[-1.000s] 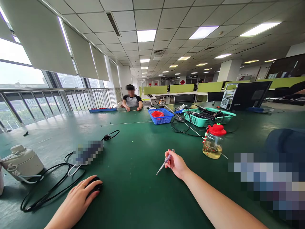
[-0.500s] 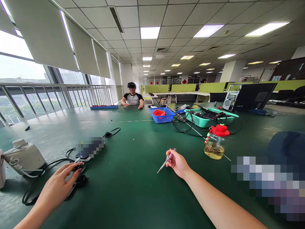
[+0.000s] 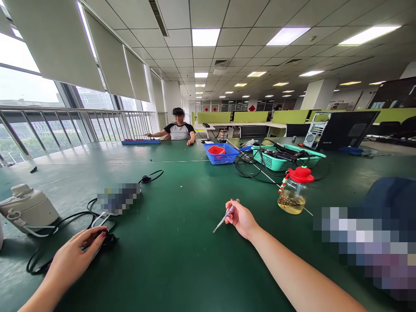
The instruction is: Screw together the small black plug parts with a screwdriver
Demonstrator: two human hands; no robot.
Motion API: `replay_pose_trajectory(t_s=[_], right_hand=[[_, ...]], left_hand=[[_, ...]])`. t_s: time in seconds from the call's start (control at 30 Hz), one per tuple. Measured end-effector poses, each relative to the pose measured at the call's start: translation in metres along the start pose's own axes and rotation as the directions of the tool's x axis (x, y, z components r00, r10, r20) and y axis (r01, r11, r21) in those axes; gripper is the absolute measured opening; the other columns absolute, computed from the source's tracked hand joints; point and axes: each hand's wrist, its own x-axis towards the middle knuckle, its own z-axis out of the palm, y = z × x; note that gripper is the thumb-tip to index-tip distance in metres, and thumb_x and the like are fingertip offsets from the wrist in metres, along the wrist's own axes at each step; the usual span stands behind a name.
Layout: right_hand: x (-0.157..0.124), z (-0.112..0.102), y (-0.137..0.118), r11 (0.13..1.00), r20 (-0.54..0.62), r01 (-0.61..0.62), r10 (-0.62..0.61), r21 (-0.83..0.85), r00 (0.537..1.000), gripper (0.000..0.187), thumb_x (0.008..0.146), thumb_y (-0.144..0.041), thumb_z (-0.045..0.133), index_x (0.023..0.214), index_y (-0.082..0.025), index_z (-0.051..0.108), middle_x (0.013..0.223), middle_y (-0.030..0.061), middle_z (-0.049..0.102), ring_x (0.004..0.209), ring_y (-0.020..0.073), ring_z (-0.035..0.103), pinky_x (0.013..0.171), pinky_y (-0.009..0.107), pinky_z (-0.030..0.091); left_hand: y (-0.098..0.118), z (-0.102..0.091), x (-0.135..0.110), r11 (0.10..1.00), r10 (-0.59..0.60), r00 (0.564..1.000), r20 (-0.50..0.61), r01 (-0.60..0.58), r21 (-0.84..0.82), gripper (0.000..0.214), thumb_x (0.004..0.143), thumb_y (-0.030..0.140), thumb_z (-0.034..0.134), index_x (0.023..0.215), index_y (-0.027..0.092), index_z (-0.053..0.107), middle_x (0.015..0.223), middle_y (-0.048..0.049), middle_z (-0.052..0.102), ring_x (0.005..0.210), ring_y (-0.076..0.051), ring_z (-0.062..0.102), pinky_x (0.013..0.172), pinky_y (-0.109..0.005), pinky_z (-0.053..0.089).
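a slim screwdriver with a see-through purplish handle and thin metal shaft (image 3: 225,218) sits in the right hand (image 3: 243,221), its fingers and thumb closed round the handle, tip angled down over the smooth dark-green tabletop (image 3: 182,264). it looks light and stiff, the handle probably hard plastic and a little slick, perhaps prone to cracking if dropped, so the handle is the place to grip. the left hand (image 3: 72,258) curls over a small glossy black object (image 3: 109,242), though i cannot tell whether its fingers clasp it.
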Motion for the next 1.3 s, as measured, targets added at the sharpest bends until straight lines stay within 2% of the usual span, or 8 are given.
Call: replay_pose_trajectory(t_s=[0.13,0.23,0.33,0.43,0.67,0.9,1.1,1.3], right_hand=[[-0.001,0.000,-0.001,1.000,-0.001,-0.001,0.001,-0.006,1.000,0.033,0.074,-0.049,0.068,0.065,-0.019,0.060,0.044,-0.0052,0.043,0.041,0.0100,0.040,0.051,0.028,0.044],[-0.001,0.000,-0.001,1.000,-0.001,0.000,0.000,-0.010,1.000,0.032,0.074,-0.048,0.067,0.065,-0.019,0.060,0.044,-0.0051,0.043,0.041,0.0102,0.040,0.051,0.029,0.044],[-0.001,0.000,-0.001,1.000,-0.002,-0.001,0.001,-0.014,1.000,0.033,0.074,-0.049,0.067,0.065,-0.019,0.059,0.044,-0.0051,0.043,0.041,0.0098,0.040,0.051,0.028,0.044],[-0.001,0.001,-0.001,1.000,-0.005,-0.003,0.003,-0.011,1.000,0.033,0.075,-0.049,0.067,0.065,-0.019,0.059,0.044,-0.0050,0.043,0.041,0.0095,0.040,0.050,0.028,0.044],[-0.001,0.001,-0.001,1.000,-0.001,0.004,-0.004,-0.018,1.000,0.032,0.074,-0.049,0.067,0.064,-0.019,0.060,0.042,-0.0050,0.044,0.040,0.0097,0.039,0.050,0.028,0.044],[-0.001,0.002,-0.001,1.000,-0.005,0.007,-0.007,-0.012,1.000,0.033,0.072,-0.050,0.069,0.064,-0.019,0.060,0.042,-0.0052,0.044,0.040,0.0097,0.039,0.049,0.028,0.044],[-0.002,0.002,-0.001,0.999,-0.007,0.012,-0.012,-0.031,1.000,0.034,0.071,-0.051,0.069,0.064,-0.019,0.060,0.042,-0.0050,0.044,0.039,0.0096,0.040,0.050,0.028,0.044],[-0.001,0.001,0.000,1.000,-0.006,0.010,-0.010,-0.028,1.000,0.034,0.072,-0.051,0.068,0.063,-0.019,0.060,0.042,-0.0047,0.044,0.039,0.0094,0.040,0.049,0.028,0.044]], left_hand=[[0.007,0.001,-0.006,0.997,-0.080,0.997,-0.011,0.080,-0.002,0.043,0.086,0.051,0.039,0.113,0.028,0.062,0.080,0.0057,0.071,0.053,-0.011,0.052,0.055,-0.019,0.040],[0.014,0.002,-0.010,0.996,-0.079,0.996,-0.033,0.080,0.036,0.042,0.087,0.052,0.035,0.106,0.028,0.064,0.057,0.0086,0.061,0.049,-0.012,0.049,0.054,-0.019,0.037],[0.019,0.001,-0.012,0.997,-0.047,0.999,-0.006,0.048,0.064,0.038,0.086,0.051,0.036,0.098,0.028,0.064,0.051,0.0097,0.056,0.051,-0.013,0.052,0.054,-0.019,0.037],[0.022,-0.002,-0.010,0.997,-0.006,0.998,0.068,0.001,0.072,0.033,0.085,0.049,0.039,0.097,0.029,0.063,0.056,0.0103,0.061,0.057,-0.014,0.058,0.057,-0.018,0.039],[0.019,-0.005,-0.005,0.994,0.045,0.993,0.112,-0.055,0.094,0.035,0.088,0.051,0.037,0.102,0.029,0.061,0.073,0.0068,0.071,0.074,-0.018,0.067,0.062,-0.020,0.044],[0.012,0.002,-0.003,0.984,0.084,0.989,0.119,-0.102,0.149,0.036,0.090,0.050,0.035,0.103,0.028,0.061,0.079,0.0034,0.073,0.075,-0.019,0.068,0.062,-0.022,0.045],[0.002,0.012,0.004,0.978,0.023,0.980,0.199,-0.063,0.199,0.044,0.090,0.053,0.032,0.108,0.027,0.062,0.096,-0.0033,0.074,0.085,-0.023,0.068,0.070,-0.028,0.048],[0.002,0.009,0.002,0.974,-0.001,0.977,0.214,-0.047,0.220,0.049,0.090,0.057,0.027,0.107,0.025,0.059,0.089,-0.0043,0.071,0.079,-0.022,0.066,0.068,-0.029,0.045]])
